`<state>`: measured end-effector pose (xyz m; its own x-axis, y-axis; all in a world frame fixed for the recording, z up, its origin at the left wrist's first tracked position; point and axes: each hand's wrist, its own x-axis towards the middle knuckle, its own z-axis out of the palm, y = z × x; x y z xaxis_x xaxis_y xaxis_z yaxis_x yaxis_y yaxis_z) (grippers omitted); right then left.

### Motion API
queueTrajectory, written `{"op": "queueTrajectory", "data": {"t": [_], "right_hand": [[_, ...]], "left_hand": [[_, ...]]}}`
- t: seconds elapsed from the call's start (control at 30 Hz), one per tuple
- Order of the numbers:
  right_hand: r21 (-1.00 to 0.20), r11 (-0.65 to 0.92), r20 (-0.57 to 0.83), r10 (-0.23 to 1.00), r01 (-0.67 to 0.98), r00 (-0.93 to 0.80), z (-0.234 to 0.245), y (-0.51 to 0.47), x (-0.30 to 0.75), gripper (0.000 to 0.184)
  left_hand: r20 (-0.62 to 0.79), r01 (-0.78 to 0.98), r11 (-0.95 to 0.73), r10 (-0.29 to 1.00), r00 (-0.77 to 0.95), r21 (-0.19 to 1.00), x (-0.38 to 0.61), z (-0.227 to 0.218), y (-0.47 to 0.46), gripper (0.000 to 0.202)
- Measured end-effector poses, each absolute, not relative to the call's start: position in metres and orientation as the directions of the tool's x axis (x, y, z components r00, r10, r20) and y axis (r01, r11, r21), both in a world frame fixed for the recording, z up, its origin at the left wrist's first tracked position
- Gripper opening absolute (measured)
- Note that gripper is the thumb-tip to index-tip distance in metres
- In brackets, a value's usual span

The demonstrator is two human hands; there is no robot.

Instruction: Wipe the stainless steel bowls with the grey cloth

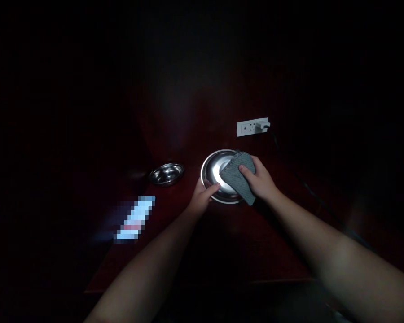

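A shiny metal bowl (pixel 213 168) is tilted toward me above the dark red table, its inside facing the camera. My left hand (pixel 202 195) grips its lower left rim, thumb over the edge and fingers behind. My right hand (pixel 260 178) is closed on a folded grey-green cloth (pixel 238 175), the thumb lying on top. The cloth covers the right part of the bowl and hangs past its rim. Whether my right fingers also touch the bowl behind the cloth is hidden.
Left of my hands, a smaller metal bowl (pixel 167 174) rests on the dark red table (pixel 175 211). Nearer me is a bright, pixelated rectangle (pixel 135 220). A white socket panel (pixel 245 128) with a plug and dark cable is at the back right. Deep shadow surrounds everything.
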<state>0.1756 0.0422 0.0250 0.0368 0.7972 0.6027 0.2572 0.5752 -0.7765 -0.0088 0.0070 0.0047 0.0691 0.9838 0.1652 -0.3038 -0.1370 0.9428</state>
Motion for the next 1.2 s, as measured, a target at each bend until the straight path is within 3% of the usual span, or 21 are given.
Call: {"op": "queueTrajectory", "data": {"t": [0.2, 0.47, 1.2], "right_hand": [[-0.746, 0.593, 0.611, 0.790, 0.305, -0.042, 0.024, 0.041, 0.175, 0.046], [-0.731, 0.609, 0.628, 0.777, 0.309, -0.045, 0.026, 0.042, 0.177, 0.044], [-0.744, 0.597, 0.615, 0.787, 0.300, -0.041, 0.026, 0.040, 0.177, 0.045]], "left_hand": [[0.240, -0.196, -0.244, 0.970, -0.040, 0.950, -0.017, -0.002, 0.017, 0.049], [0.319, -0.134, -0.319, 0.948, -0.026, 0.938, -0.016, -0.007, 0.018, 0.050], [0.309, -0.139, -0.318, 0.947, -0.083, 0.938, -0.012, -0.005, 0.017, 0.047]]}}
